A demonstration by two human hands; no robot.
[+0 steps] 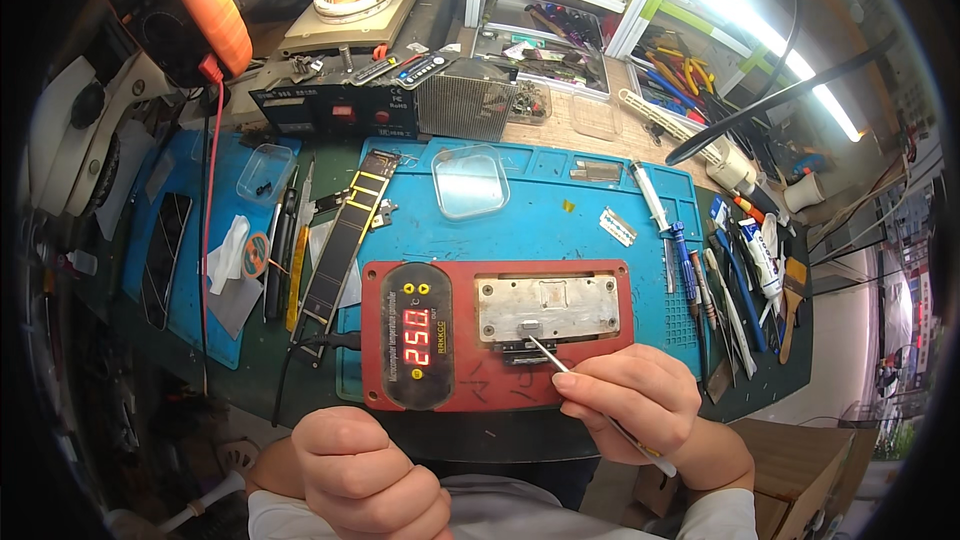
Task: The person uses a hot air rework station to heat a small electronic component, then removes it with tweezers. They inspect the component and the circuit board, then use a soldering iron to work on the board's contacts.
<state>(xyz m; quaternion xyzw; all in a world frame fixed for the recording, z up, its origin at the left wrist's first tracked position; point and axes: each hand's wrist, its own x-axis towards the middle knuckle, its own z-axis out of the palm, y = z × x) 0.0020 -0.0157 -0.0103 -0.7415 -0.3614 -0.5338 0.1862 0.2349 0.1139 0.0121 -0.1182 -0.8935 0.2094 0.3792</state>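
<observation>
My right hand (640, 402) pinches a slim, pointed metal tool (625, 434), which looks like tweezers, slanting down from the right. The tool's tip reaches a small rectangular chip (530, 327) at the near edge of a silver metal plate (580, 315). That plate is set in a red heating station (480, 380) with a dark display panel (418, 330) at its left. A narrow dark part (528, 354) lies along the plate's near side. Closer to me, in front of the station, my left hand (370, 470) is curled into a fist, and no object shows in it.
A blue work mat (560, 175) lies under the station and carries a clear plastic lid (470, 182), a razor blade (617, 228) and a syringe (650, 198). Hand tools, tubes and a brush (793, 290) crowd the right. A phone (166, 260) and long strips lie left.
</observation>
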